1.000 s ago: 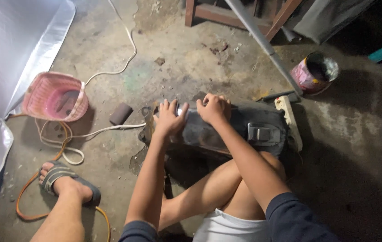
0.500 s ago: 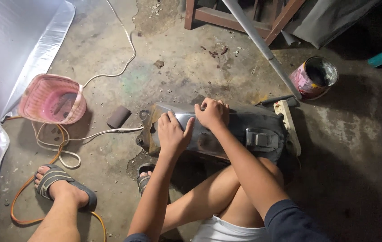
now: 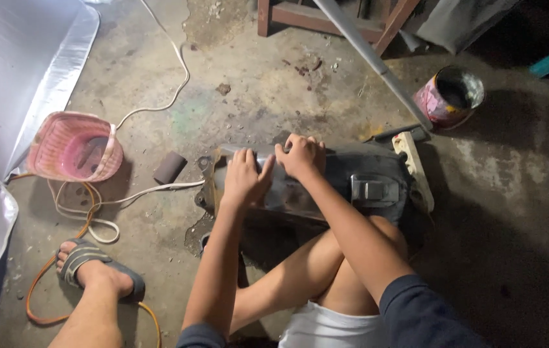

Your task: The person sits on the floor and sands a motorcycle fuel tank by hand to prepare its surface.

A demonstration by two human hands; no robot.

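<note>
Pink basket [image 3: 74, 147] – paint can [image 3: 450, 95] – flank metal panel [image 3: 326, 183].

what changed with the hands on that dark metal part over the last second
The left hand slid from the dark metal part's far edge back toward the person, fingers closing flat on its surface. The right hand stayed pressed at the far edge. The part, pink basket and paint can kept their places.

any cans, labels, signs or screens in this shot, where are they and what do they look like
Paint can: on the floor upper right, beside the slanted grey pole; round, open, dark inside, with a pink wrapper label, print too small to tell.
Signs or screens: none in view.
Both the left hand and right hand rest on the dark metal tank, which shows no label.
</note>
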